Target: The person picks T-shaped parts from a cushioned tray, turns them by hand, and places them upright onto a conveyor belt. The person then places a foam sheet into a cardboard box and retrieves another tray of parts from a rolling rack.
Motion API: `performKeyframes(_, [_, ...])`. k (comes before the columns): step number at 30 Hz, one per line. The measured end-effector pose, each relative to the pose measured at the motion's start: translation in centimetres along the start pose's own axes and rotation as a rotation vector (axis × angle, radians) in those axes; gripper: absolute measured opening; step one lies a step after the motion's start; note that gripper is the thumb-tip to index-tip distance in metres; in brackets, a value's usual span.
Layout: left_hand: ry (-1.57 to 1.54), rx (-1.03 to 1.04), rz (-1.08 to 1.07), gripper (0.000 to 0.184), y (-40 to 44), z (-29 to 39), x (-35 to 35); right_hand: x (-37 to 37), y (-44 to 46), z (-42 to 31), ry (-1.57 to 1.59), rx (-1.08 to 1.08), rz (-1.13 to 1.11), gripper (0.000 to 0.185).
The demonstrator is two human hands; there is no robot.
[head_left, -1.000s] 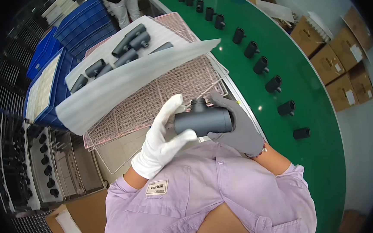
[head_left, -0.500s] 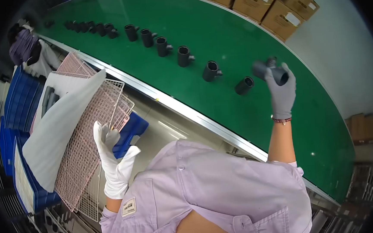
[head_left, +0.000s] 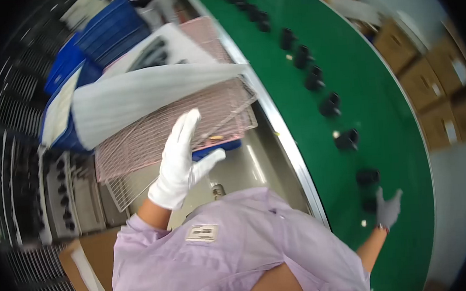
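My left hand (head_left: 175, 166), in a white glove, is raised over the wire racks with fingers stretched and thumb apart; it holds nothing. My right hand (head_left: 390, 210), in a grey glove, is over the green table at the lower right, thumb and fingers spread. Just left of it stands a dark pipe fitting (head_left: 369, 205), blurred and partly behind the hand; whether they touch I cannot tell. Another dark fitting (head_left: 367, 177) stands just beyond. From there a row of similar fittings with side branches, such as this one (head_left: 346, 140), runs up the table.
Pinkish wire racks (head_left: 151, 137) and a white foam sheet (head_left: 132, 96) lie to the left, beside blue crates (head_left: 111, 29). A metal rail (head_left: 280, 126) edges the green table (head_left: 389, 134). Cardboard boxes (head_left: 423, 86) are stacked at right. Another person (head_left: 161, 7) is at the far end.
My view has turned left, shifting the table to the right. My right hand has let go of the branched fitting it held, which now appears to stand at the row's near end. My left hand stays open.
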State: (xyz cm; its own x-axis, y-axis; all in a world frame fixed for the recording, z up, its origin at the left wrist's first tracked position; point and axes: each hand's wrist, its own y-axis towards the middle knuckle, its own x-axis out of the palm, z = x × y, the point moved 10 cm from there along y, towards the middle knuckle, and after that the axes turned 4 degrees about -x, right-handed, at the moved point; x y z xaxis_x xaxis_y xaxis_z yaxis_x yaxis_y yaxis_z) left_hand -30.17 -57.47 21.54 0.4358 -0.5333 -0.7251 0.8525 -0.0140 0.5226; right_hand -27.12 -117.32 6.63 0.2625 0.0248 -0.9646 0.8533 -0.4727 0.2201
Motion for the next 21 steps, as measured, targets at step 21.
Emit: performKeyframes(21, [-0.276,-0.622,-1.17,0.064,-16.6,-21.2,-3.2,-7.9,-23.6,-74.2,0.535,-1.607,-0.107,0.055])
